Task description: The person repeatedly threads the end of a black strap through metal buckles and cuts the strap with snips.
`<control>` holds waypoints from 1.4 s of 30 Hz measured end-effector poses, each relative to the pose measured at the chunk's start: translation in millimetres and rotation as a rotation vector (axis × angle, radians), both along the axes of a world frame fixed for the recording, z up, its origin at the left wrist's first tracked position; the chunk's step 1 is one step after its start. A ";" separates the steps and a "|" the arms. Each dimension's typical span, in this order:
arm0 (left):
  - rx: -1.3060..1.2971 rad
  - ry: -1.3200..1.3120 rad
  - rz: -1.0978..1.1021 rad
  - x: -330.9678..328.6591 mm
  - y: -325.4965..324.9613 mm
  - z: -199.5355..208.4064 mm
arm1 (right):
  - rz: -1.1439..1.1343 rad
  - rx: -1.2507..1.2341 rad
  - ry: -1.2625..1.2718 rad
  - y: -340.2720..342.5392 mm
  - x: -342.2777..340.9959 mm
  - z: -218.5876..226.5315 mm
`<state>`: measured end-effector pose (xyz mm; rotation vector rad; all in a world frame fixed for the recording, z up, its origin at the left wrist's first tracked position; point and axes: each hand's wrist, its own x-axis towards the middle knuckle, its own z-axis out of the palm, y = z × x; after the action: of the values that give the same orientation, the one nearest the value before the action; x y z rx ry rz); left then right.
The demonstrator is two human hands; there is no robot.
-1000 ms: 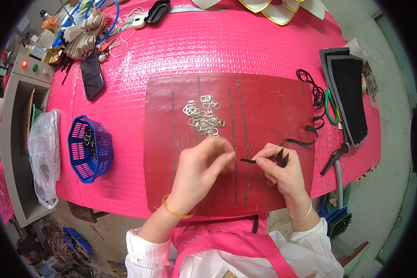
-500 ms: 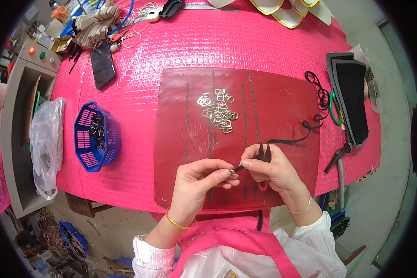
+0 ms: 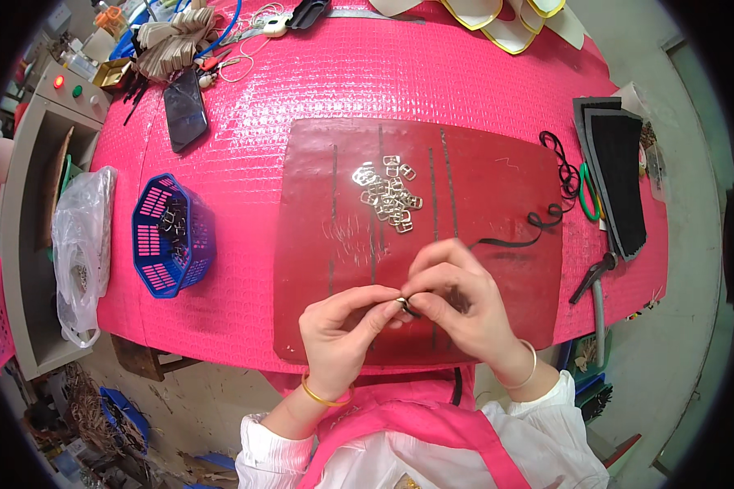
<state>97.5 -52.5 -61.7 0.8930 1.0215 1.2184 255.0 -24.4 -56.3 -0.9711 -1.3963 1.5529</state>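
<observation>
My left hand [image 3: 342, 330] pinches a small metal buckle [image 3: 402, 302] between thumb and forefinger, above the dark red mat [image 3: 310, 261]. Fingertips of my right hand [image 3: 463, 306] meet it there, closed on the short end of a black strap at the buckle. Something dark lies in the right palm, mostly hidden by the fingers; I cannot make out its shape. Beyond my hands, a loose pile of silver buckles [image 3: 393, 196] rests on the mat. A long black strap [image 3: 510, 241] runs from behind my right hand toward the mat's right edge.
Left of the mat stands a blue plastic basket [image 3: 189, 244] with small metal pieces inside. A phone [image 3: 185, 112] lies farther back. At the right are black padded strips [image 3: 616, 179], green-handled scissors [image 3: 587, 191] and a hammer-like tool [image 3: 594, 277]. A plastic bag [image 3: 81, 253] hangs at left.
My right hand has turned and its fingertips have come in to the buckle at my left hand. The dark scissors blades that stuck up from the right hand no longer show.
</observation>
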 end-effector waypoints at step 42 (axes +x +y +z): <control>0.123 0.551 -0.237 10.6 18.8 -6.7 | -0.057 0.566 -0.690 2.1 20.9 11.9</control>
<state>108.0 -33.7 -68.4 1.4526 1.2353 0.8560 275.9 -22.4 -44.4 -1.2089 -2.1002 0.6998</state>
